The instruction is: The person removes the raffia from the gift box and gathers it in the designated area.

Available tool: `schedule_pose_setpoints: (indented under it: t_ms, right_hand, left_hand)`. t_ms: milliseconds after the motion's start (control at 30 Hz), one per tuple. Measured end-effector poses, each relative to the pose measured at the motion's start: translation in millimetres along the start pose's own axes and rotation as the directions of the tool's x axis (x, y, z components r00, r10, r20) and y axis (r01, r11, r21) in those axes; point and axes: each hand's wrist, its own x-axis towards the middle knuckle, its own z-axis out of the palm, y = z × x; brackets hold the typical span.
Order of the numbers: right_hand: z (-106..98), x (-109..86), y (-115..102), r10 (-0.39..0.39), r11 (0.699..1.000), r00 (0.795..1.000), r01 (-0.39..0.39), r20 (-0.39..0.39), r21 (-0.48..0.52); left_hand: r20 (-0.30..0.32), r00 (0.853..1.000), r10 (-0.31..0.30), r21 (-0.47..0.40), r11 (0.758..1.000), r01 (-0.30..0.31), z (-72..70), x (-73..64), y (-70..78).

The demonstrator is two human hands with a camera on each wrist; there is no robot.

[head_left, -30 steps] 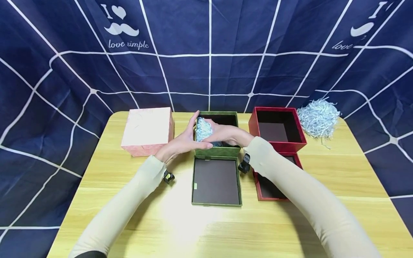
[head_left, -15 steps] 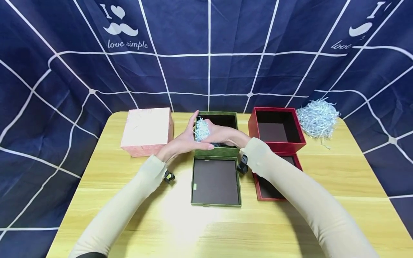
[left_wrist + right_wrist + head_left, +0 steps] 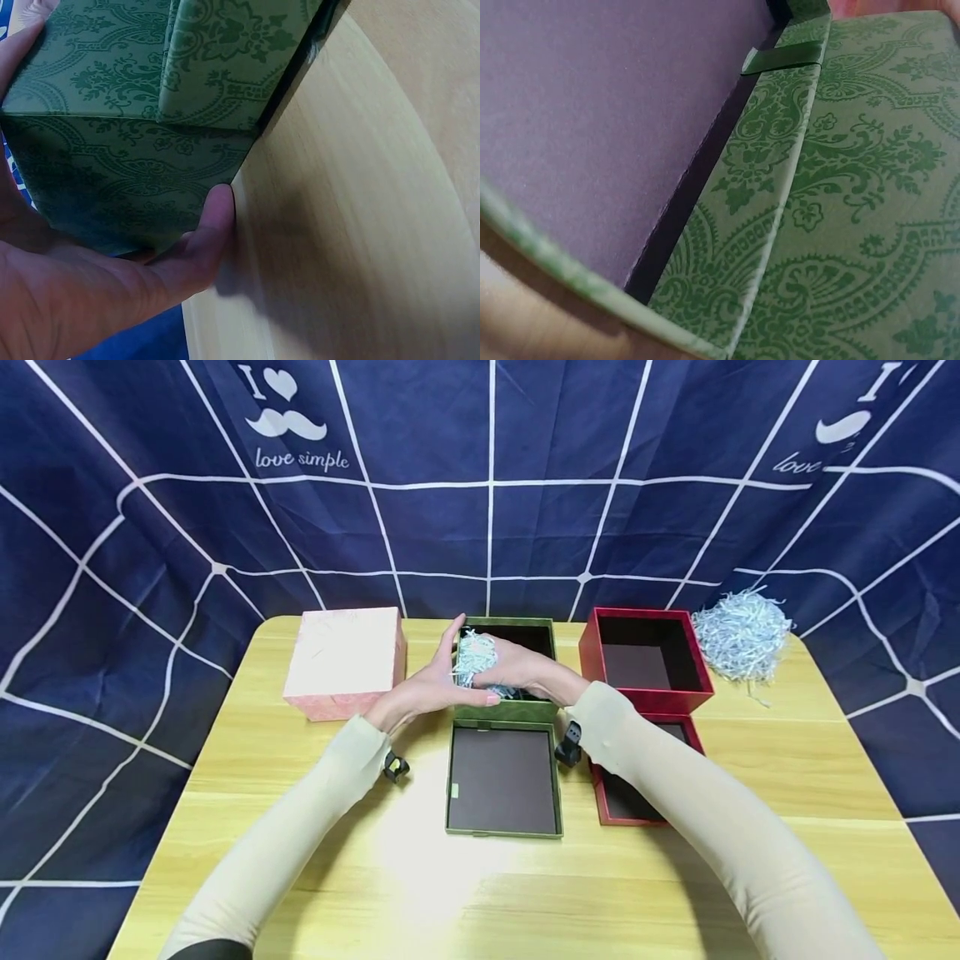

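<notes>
At the back middle of the table, in the head view, stands an uncovered green box (image 3: 510,710) with a dark inside. My left hand (image 3: 427,689) grips its left side, the thumb along the front wall and the fingers reaching toward the back. In the left wrist view the thumb (image 3: 217,214) presses on the patterned green box (image 3: 127,180). My right hand (image 3: 521,664) dips into the box and holds light blue shredded paper (image 3: 476,653); its fingertips are hidden there. The green lid (image 3: 506,781) lies inside-up in front, and the right wrist view shows its lining (image 3: 577,112).
A pink box (image 3: 345,652) with its lid on stands at the left. To the right is an uncovered red box (image 3: 637,702), with its red lid (image 3: 626,797) in front, partly under my right arm. A pile of blue shredded paper (image 3: 742,635) sits at the right back.
The shredded paper in the green box shifts shape slightly under my right hand, whose fingers move a little. My left hand stays at the box, and the boxes and lids keep their places.
</notes>
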Motion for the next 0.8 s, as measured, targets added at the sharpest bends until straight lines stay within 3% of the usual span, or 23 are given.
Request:
schedule_pose_setpoints:
  t_ms: [400, 800]
  right_hand:
    - [-5, -4.9, -9, 0.048, 0.997, 0.995, -0.042, -0.085, 0.060]
    - [-12, -12.0, -19, 0.049, 0.992, 0.994, -0.036, -0.097, 0.125]
  left_hand:
    - [-0.006, 1.000, -0.018, 0.006, 1.000, 0.018, -1.8, 1.5, 2.5]
    - [0.007, 1.000, -0.018, -0.005, 1.000, 0.018, -4.7, 2.8, 3.8]
